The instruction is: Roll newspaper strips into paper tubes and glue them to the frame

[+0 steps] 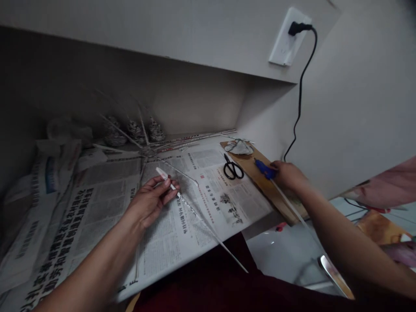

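My left hand (156, 197) pinches a thin rolled-newspaper stick (224, 247) near its wider white end. The rest of the stick slants down to the right, past the table's front edge. On the right, my right hand (287, 175) has its fingers around the rear of a blue glue gun (264, 169), whose nozzle points left over a strip of cardboard (260, 177). A long pale strip (289, 201) runs from beside the glue gun down under my right forearm; whether my hand holds it I cannot tell. Black-handled scissors (233, 170) lie left of the cardboard.
Newspaper (201, 164) covers the table. A spoked frame of paper sticks (147, 151) lies at the back, before several dark woven pieces (156, 130). Crumpled grey material (239, 147) sits on the cardboard's far end. A black cord (300, 86) hangs from a wall socket (287, 39).
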### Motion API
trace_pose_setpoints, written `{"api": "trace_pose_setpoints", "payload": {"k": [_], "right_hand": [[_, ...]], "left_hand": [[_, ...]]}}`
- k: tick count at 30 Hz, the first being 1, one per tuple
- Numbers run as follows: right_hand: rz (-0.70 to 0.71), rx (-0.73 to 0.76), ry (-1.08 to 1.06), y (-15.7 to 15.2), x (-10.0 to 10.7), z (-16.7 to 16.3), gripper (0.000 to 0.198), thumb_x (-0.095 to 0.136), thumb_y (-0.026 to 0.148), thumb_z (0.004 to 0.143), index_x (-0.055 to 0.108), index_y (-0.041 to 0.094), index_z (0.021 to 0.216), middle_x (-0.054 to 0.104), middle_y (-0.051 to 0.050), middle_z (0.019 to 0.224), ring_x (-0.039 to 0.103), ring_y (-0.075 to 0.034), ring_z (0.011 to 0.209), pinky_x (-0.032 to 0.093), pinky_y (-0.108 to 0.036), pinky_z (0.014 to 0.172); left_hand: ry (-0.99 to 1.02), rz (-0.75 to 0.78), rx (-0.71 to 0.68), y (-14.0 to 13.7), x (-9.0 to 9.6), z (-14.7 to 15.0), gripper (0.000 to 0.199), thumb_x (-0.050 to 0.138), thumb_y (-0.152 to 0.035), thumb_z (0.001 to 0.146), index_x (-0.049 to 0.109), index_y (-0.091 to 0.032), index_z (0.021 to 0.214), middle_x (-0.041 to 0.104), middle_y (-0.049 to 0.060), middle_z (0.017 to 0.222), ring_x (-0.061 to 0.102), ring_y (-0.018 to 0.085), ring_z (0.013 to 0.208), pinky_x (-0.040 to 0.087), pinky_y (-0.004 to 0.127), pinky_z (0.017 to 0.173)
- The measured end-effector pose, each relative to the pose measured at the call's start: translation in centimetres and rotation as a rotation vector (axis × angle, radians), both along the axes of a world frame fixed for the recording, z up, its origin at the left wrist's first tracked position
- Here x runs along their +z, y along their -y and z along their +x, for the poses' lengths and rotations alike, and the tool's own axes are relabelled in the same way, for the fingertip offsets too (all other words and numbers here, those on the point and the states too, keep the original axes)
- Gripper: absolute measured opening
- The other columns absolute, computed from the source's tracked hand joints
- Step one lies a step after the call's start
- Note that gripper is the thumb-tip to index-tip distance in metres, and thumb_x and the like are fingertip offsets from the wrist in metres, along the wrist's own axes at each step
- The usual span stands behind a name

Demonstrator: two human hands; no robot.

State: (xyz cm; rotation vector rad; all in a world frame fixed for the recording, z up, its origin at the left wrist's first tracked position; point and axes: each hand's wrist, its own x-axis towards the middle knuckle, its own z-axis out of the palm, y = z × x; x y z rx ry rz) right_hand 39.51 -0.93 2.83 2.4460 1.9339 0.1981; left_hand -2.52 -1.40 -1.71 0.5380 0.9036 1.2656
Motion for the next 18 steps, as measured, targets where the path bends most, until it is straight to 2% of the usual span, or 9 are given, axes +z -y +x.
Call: {"api": "trace_pose_setpoints", "payload": {"k": [2, 4, 7, 10, 13, 16, 18], "right_hand": [[-0.068, 0.029, 0.006, 0.6, -0.8, 2.4, 0.04, 0.057, 0.016, 0.078, 0.061, 0.016, 0.117, 0.068, -0.018, 0.102, 0.064, -0.027, 0.088, 0.042, -0.03, 0.07], [-0.038, 0.07, 0.019, 0.9, -1.7, 3.6, 0.045, 0.054, 0.012, 0.077, 0.057, 0.014, 0.122, 0.067, -0.018, 0.104, 0.063, -0.027, 0.091, 0.043, -0.031, 0.073], [0.054, 0.104, -0.062, 0.7, -2.4, 4.3, 0.039, 0.053, 0.013, 0.081, 0.054, 0.012, 0.12, 0.066, -0.018, 0.106, 0.062, -0.027, 0.096, 0.044, -0.034, 0.08], [0.151, 0.122, -0.336, 0.3, -2.0, 4.8, 0.033, 0.054, 0.02, 0.084, 0.054, 0.012, 0.117, 0.066, -0.016, 0.107, 0.061, -0.024, 0.097, 0.045, -0.034, 0.084], [0.228, 0.097, -0.738, 0.4, -1.0, 4.4, 0.03, 0.05, 0.024, 0.087, 0.053, 0.014, 0.115, 0.065, -0.015, 0.105, 0.061, -0.02, 0.087, 0.047, -0.031, 0.078], [0.201, 0.111, -1.099, 1.6, 0.4, 2.4, 0.028, 0.045, 0.032, 0.091, 0.054, 0.015, 0.111, 0.063, -0.015, 0.101, 0.059, -0.015, 0.075, 0.047, -0.028, 0.068], [0.106, 0.192, -1.268, 2.9, 1.4, 0.5, 0.031, 0.041, 0.04, 0.093, 0.055, 0.016, 0.108, 0.061, -0.015, 0.102, 0.058, -0.013, 0.072, 0.045, -0.026, 0.062]], "left_hand": [[0.004, -0.011, 0.003, 0.0, 0.0, 0.1, 0.013, 0.059, 0.0, 0.081, 0.063, -0.012, 0.084, 0.069, 0.007, 0.077, 0.071, 0.016, 0.07, 0.06, 0.022, 0.064], [0.0, -0.007, 0.001, 0.1, 0.0, 0.2, 0.012, 0.059, 0.0, 0.081, 0.064, -0.011, 0.083, 0.069, 0.008, 0.077, 0.071, 0.017, 0.071, 0.06, 0.022, 0.064], [-0.018, 0.012, -0.007, 0.2, 0.0, 0.2, 0.012, 0.057, 0.0, 0.082, 0.063, -0.011, 0.082, 0.069, 0.008, 0.076, 0.071, 0.017, 0.072, 0.06, 0.023, 0.065], [-0.034, 0.018, -0.011, 0.3, 0.0, 0.2, 0.013, 0.057, -0.001, 0.082, 0.063, -0.011, 0.083, 0.069, 0.008, 0.076, 0.071, 0.017, 0.072, 0.06, 0.023, 0.065], [-0.042, 0.014, -0.018, 0.3, 0.0, 0.1, 0.013, 0.057, 0.0, 0.082, 0.064, -0.011, 0.082, 0.069, 0.007, 0.075, 0.071, 0.017, 0.07, 0.06, 0.022, 0.063], [-0.042, 0.02, -0.038, 0.6, 0.0, 0.1, 0.014, 0.058, 0.001, 0.081, 0.064, -0.012, 0.082, 0.069, 0.005, 0.076, 0.071, 0.017, 0.07, 0.06, 0.022, 0.063], [-0.035, 0.032, -0.062, 1.0, -0.1, 0.1, 0.014, 0.06, 0.001, 0.08, 0.064, -0.012, 0.083, 0.069, 0.004, 0.077, 0.071, 0.018, 0.072, 0.061, 0.023, 0.064]]}}
